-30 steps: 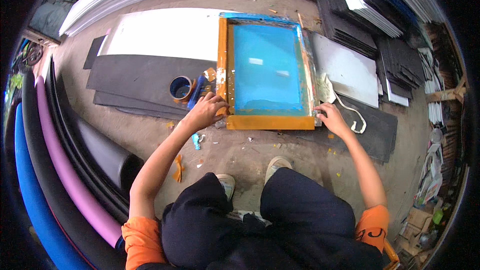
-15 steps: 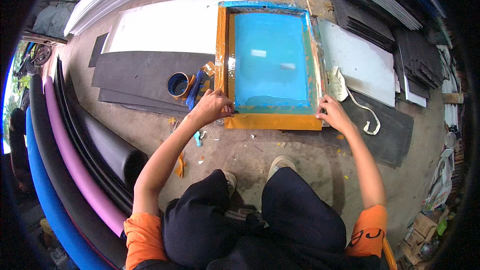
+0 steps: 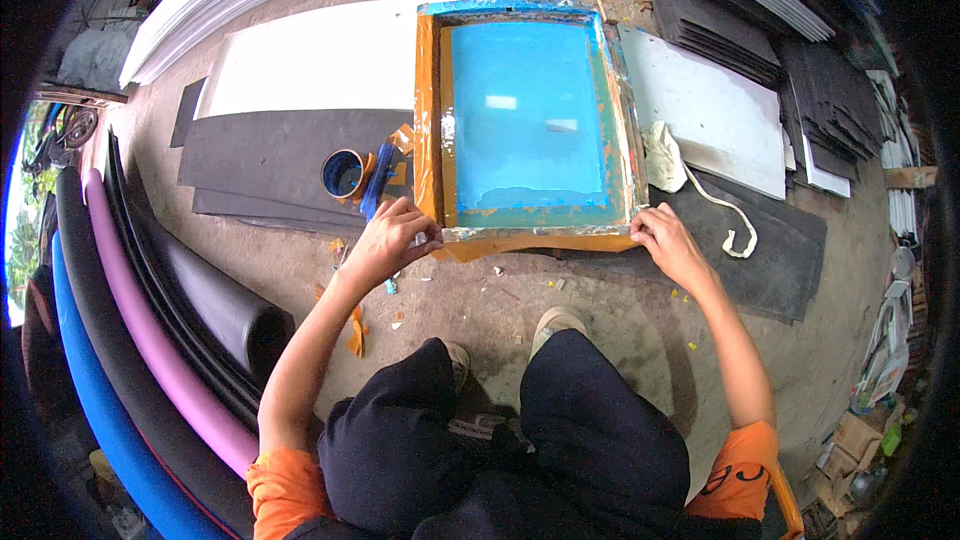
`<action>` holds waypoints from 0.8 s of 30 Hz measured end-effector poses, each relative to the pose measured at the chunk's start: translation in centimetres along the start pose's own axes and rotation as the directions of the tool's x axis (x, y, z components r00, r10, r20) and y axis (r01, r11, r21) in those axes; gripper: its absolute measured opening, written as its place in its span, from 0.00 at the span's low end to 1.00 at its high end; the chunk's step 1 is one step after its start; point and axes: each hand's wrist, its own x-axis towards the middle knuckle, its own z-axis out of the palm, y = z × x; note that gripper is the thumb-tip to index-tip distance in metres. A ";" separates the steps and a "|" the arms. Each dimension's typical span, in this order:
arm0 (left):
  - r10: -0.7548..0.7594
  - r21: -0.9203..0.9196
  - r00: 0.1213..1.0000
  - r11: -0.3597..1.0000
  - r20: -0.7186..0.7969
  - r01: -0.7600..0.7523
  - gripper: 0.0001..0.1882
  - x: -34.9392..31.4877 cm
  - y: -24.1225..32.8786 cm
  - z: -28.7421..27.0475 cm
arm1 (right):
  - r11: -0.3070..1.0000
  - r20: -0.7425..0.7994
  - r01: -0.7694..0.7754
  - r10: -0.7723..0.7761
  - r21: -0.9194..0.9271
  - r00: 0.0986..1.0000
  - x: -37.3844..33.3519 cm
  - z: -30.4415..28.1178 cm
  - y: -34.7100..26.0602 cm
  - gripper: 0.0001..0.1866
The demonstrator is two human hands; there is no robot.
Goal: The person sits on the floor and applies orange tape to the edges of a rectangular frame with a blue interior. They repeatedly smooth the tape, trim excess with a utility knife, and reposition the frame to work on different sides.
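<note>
Both hands grip the screen frame (image 3: 530,120), fingertips hidden beneath its near corners.

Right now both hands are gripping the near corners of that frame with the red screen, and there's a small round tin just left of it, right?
Not quite: the screen is blue, not red. The head view shows the left hand and right hand at the near corners of the orange-taped frame, with the round tin just left of it.

One screen-printing frame (image 3: 530,120), one ink tin (image 3: 343,174), one rag (image 3: 662,156), two hands, three foam rolls at 8 o'clock.
</note>
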 end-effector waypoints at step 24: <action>-0.251 0.504 0.943 0.857 0.220 0.110 0.03 6.1 -1.4 4.5 | 0.815 -0.018 -0.032 0.027 -0.578 0.999 6.2 3.5 1.4 0.04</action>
